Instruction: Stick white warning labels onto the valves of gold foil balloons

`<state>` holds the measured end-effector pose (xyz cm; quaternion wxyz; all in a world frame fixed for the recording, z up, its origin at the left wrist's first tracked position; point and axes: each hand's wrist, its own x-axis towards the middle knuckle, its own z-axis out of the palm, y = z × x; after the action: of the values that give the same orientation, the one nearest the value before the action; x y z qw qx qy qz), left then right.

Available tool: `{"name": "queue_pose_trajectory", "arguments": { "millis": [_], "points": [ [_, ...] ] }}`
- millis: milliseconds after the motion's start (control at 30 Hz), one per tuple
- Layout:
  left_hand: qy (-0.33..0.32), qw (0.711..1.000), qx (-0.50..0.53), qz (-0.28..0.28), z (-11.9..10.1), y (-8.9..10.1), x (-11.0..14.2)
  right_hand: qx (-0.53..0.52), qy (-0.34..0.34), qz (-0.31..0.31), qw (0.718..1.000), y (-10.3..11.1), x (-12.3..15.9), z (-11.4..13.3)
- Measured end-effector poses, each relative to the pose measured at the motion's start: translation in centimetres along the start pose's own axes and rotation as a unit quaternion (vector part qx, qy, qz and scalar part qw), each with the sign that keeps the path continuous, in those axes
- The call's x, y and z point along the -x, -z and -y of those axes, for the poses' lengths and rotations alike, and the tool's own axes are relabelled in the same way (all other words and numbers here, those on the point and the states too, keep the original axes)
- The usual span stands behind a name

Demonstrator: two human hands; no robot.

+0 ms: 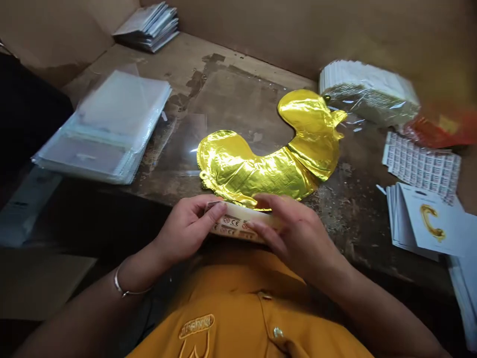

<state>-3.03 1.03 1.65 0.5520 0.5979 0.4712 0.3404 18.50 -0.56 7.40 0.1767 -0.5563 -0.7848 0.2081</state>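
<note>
A gold foil balloon (257,169), curved like a letter C, lies flat on the table just beyond my hands. Between both hands, at the table's front edge, is a sticker sheet (234,223) printed with rows of CE labels. My left hand (190,221) pinches its left end between thumb and fingers. At the right end, my right hand (294,226) grips the sheet, its thumb on the printed face. Part of the sheet is hidden behind the fingers.
Clear plastic bags (108,124) are stacked at left, with a packet pile (149,27) behind. Back right is a plastic-wrapped white stack (368,89). Another label sheet (423,164) and cards (428,219) showing a gold C lie at right on the worn table (231,94).
</note>
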Motion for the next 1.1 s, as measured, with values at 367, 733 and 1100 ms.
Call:
{"name": "queue_pose_trajectory", "arguments": {
  "millis": [367,733,1100],
  "points": [
    [0.163,0.942,0.294,-0.002,0.9,-1.8,0.9,0.049,0.001,0.032,0.998,0.1,-0.7,-1.5],
    [0.064,0.979,0.194,-0.020,1.3,-2.1,1.1,-0.010,0.076,-0.078,0.994,-4.8,-0.8,1.1],
    [0.072,0.977,0.199,-0.026,1.5,-2.1,1.3,0.093,0.204,-0.200,0.954,-6.4,-0.5,0.1]
  ]
}}
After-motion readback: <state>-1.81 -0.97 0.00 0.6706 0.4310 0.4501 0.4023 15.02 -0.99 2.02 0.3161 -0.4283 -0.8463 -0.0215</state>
